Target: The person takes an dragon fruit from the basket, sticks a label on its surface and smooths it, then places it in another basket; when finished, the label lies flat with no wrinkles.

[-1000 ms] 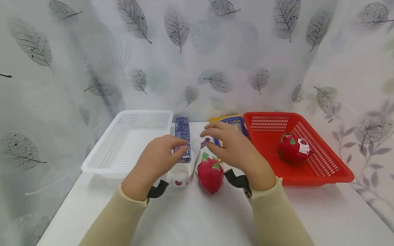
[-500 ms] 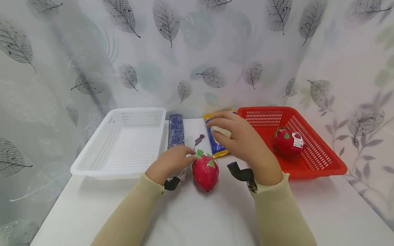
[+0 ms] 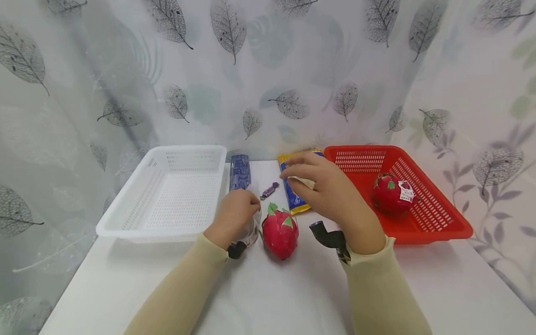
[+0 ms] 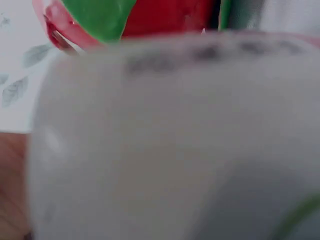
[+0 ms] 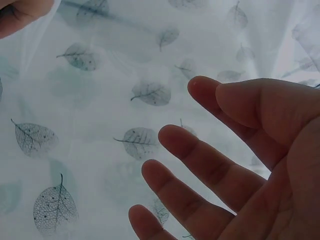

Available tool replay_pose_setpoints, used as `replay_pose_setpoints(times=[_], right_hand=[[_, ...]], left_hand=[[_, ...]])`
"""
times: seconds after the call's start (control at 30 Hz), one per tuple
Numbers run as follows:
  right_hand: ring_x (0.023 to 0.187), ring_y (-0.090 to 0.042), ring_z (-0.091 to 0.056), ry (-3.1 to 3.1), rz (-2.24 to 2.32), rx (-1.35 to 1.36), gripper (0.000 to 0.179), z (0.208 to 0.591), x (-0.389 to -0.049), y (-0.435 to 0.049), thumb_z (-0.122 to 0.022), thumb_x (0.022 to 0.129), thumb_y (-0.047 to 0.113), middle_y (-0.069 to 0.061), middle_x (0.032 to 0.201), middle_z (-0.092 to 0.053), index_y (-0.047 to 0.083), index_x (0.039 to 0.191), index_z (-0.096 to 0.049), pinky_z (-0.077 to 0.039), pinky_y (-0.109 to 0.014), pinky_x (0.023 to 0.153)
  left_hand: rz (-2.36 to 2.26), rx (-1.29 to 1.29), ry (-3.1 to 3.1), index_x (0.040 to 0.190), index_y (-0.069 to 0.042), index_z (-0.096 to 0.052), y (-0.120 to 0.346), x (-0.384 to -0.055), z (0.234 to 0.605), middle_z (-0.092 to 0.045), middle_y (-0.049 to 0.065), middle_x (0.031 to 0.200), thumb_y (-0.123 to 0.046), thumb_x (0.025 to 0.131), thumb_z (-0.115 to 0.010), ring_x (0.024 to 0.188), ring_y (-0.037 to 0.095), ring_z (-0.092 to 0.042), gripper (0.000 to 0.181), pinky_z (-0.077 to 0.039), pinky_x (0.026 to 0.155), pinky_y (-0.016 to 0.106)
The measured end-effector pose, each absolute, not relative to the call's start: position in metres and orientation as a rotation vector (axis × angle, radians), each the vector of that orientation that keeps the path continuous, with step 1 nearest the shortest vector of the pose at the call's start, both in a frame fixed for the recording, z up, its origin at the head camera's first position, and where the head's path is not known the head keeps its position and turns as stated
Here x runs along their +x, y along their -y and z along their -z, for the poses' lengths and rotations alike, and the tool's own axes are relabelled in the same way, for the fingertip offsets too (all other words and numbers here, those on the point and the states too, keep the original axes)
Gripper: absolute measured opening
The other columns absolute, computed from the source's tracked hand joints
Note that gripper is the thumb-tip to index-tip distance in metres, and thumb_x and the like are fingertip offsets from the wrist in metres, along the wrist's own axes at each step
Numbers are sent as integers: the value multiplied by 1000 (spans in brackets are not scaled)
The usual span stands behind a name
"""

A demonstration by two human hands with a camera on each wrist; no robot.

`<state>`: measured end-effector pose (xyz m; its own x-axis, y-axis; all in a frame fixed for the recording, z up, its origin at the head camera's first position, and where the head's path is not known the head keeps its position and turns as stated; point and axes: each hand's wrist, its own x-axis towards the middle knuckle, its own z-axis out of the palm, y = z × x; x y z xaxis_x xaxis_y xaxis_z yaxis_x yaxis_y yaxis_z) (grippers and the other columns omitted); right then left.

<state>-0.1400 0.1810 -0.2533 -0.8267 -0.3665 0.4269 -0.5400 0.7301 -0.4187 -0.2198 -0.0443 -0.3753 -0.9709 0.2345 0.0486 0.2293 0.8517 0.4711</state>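
Note:
My left hand point(image 3: 235, 213) grips a pale bowl with small red print point(image 3: 252, 231), its fingers curled and largely hidden from the head camera. In the left wrist view the bowl point(image 4: 165, 135) fills most of the picture, blurred and close, with part of the hand point(image 4: 12, 185) at the left edge. A red dragon fruit with green tips point(image 3: 279, 235) lies just right of the bowl. My right hand point(image 3: 324, 186) hovers with parted, relaxed fingers in front of a blue and yellow pasta packet point(image 3: 298, 204); the right wrist view shows this hand point(image 5: 235, 175) holding nothing.
A white basket point(image 3: 161, 232) stands on the left, and a red basket point(image 3: 435, 237) with another dragon fruit point(image 3: 392, 193) on the right. Between them lie a long blue packet point(image 3: 240, 172) and a purple-wrapped candy point(image 3: 270, 190). A leaf-print curtain point(image 3: 268, 93) hangs behind.
My left hand has moved right and down onto the bowl, and its fingers have curled in. The right hand stays nearly still. The head view has shifted slightly.

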Motion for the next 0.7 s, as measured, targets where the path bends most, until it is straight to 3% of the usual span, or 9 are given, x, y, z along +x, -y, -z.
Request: replay_pose_setpoints(times=[0.23,0.5,0.7], right_hand=[[131,-25,-60,2705,-782,625,28,252,-142,-178,-73,100,24,0,139,-68,26,127,-78,-66,-46,88],[132,-26,-63,2777,-812,504,38,262,-154,-172,-75,99,29,0,138,-72,27,138,-73,-64,-48,94],[122,-25,-66,2598,-750,626,44,271,-157,-163,-83,94,24,-5,129,-72,23,137,-74,-66,-45,90]], left_hand=[[-1146,335,-3044,116,-18,-76,50,-214,358,-74,2,111,-12,101,-66,94,21,-65,19,-61,77,31],[-1493,551,-2974,148,-22,-64,57,-191,322,-65,4,141,-7,100,-61,88,22,-63,51,-63,76,33],[-1690,682,-2817,146,-21,-67,55,-174,308,-67,2,136,-11,101,-65,98,21,-69,46,-66,81,34]])
